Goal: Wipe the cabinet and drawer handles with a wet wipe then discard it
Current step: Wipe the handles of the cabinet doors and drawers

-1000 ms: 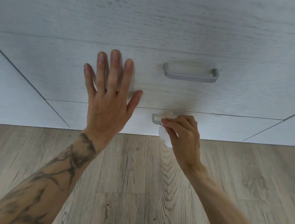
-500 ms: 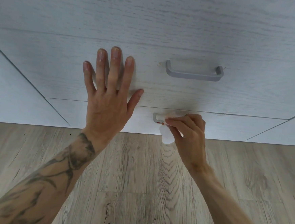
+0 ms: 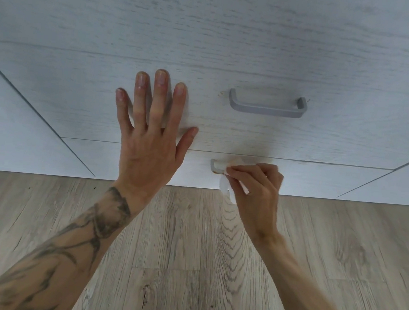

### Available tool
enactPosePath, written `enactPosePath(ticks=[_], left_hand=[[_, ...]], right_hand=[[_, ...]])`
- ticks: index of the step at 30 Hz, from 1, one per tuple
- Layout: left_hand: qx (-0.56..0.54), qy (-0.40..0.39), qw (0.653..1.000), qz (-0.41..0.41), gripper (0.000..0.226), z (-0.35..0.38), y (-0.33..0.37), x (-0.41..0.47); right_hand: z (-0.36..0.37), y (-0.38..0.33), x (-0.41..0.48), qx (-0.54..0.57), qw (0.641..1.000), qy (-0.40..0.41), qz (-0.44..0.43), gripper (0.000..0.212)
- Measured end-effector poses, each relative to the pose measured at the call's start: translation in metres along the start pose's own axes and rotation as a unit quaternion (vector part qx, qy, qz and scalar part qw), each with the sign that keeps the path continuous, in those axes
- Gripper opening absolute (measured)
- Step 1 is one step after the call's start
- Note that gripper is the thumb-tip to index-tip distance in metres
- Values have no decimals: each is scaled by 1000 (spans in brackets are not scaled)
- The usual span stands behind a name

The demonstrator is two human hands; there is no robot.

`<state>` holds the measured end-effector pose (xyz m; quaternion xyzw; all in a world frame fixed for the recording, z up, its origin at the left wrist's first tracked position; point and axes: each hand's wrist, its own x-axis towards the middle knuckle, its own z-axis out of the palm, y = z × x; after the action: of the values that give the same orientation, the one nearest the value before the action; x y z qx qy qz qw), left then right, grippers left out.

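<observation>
The wet wipe (image 3: 226, 187) is pinched in the right hand (image 3: 257, 187), fingers curled round it and pressed against the lower drawer handle (image 3: 215, 167). Only the handle's left end shows, and it carries brownish marks; the rest is covered by the wipe and fingers. A loose white fold of wipe hangs below the fingertips. The left hand (image 3: 148, 138) lies flat on the upper drawer front (image 3: 80, 101), fingers straight and spread, holding nothing. The upper handle (image 3: 267, 106), grey and bar-shaped, sits uncovered to the right of that hand. Below the cabinet runs a wood-grain floor (image 3: 191, 251).
</observation>
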<state>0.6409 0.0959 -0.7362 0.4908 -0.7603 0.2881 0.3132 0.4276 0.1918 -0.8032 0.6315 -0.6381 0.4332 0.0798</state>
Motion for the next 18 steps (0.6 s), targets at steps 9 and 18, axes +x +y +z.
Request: enactPosePath(ticks=[9,18], left_hand=[[-2,0,1000,1,78,1,-1,0],[-6,-3,1000,3,77,0,0,0]], right_hand=[[-16,23,-1,-4,1000,-11,1,17],[-4,-1,-5,14,999,13,31,18]])
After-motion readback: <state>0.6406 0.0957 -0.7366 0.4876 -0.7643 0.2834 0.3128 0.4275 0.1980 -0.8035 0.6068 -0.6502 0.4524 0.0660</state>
